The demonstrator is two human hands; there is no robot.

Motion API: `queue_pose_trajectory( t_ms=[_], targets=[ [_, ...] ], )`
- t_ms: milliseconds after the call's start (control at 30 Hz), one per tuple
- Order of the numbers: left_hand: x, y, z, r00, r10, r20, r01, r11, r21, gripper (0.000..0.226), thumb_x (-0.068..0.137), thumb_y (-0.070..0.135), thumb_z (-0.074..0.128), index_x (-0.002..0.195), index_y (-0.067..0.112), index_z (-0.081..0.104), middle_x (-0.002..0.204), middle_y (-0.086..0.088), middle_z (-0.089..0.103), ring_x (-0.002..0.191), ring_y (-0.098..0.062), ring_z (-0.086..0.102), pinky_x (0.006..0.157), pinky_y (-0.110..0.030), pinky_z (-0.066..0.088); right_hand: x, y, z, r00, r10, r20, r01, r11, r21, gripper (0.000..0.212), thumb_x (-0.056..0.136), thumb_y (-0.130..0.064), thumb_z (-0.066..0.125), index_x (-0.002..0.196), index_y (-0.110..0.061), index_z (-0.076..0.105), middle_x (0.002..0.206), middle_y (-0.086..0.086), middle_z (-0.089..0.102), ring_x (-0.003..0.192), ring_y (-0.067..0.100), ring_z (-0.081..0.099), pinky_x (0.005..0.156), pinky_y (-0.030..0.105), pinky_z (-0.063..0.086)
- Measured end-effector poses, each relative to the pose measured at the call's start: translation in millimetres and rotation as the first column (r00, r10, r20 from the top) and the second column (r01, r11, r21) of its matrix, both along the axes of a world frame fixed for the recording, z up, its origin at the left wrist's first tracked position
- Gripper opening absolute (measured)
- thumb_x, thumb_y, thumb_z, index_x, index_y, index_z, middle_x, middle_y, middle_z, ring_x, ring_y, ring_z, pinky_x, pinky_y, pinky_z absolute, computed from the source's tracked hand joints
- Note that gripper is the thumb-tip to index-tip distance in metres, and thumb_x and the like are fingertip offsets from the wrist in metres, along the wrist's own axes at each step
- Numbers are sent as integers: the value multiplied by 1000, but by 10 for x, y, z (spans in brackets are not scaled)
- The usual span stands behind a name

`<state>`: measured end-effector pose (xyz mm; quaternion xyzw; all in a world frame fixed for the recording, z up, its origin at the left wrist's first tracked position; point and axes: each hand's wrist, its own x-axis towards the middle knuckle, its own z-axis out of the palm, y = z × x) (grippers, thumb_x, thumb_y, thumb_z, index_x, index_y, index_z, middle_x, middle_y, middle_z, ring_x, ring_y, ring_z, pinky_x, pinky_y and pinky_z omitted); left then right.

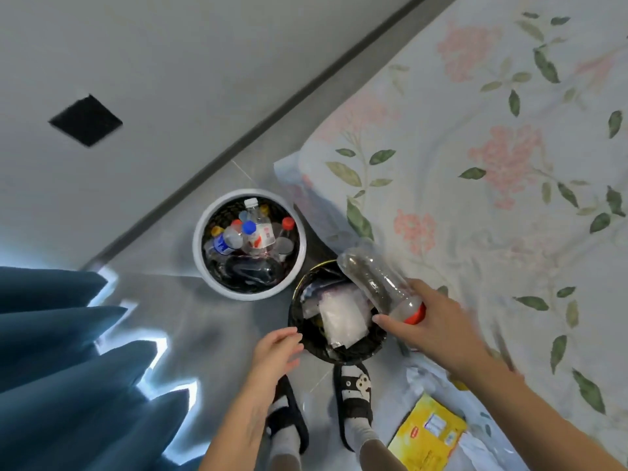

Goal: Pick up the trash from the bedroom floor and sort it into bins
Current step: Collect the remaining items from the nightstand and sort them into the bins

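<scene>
My right hand [430, 326] grips a clear plastic bottle [370, 277] with a red cap by its neck, holding it tilted over the black bin [299, 300]. That bin holds white plastic wrappers and paper. Behind it to the left stands a white-rimmed bin [212, 280] lined in black and filled with several plastic bottles. My left hand [275, 350] hovers empty with fingers apart just left of the black bin's rim. A yellow packet [426, 436] lies on the floor at the lower right.
A bed with a floral cover [475, 164] fills the right side, its edge beside both bins. Dark blue curtains [61, 351] hang at the left. My feet in black slippers [353, 396] stand just in front of the black bin on grey tiles.
</scene>
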<state>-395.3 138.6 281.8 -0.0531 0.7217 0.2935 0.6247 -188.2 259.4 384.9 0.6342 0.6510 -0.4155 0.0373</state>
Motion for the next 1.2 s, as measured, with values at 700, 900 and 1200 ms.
queue_pose_trajectory(
  t_ms=[700, 900, 1200],
  targets=[
    [-2718, -513, 137, 927, 287, -240, -279, 958, 68, 15, 91, -5, 52, 89, 2, 64, 90, -18, 65, 73, -25, 60, 46, -17, 53, -3303, 916, -1827, 716, -580, -388, 555, 810, -187, 67, 68, -35, 81, 124, -29, 45, 122, -1, 58, 112, 17, 56, 100, 32, 44],
    [-2741, -515, -84, 921, 319, -224, -317, 947, 44, 16, 91, -7, 52, 85, 3, 63, 83, -13, 65, 71, -25, 58, 64, -33, 47, -3742, 934, -2303, 752, -627, -204, 570, 773, -278, 60, 67, -30, 81, 115, -17, 48, 83, 6, 68, 70, 26, 72, 58, 32, 60],
    [-2727, -274, 158, 935, 270, -230, -271, 962, 30, 11, 91, -1, 55, 91, 3, 65, 92, -16, 64, 80, -25, 61, 73, -33, 51, -3397, 931, -1994, 778, -580, -239, 510, 807, -299, 95, 60, -18, 87, 138, -15, 33, 126, 2, 55, 108, 17, 57, 91, 30, 48]
  ],
)
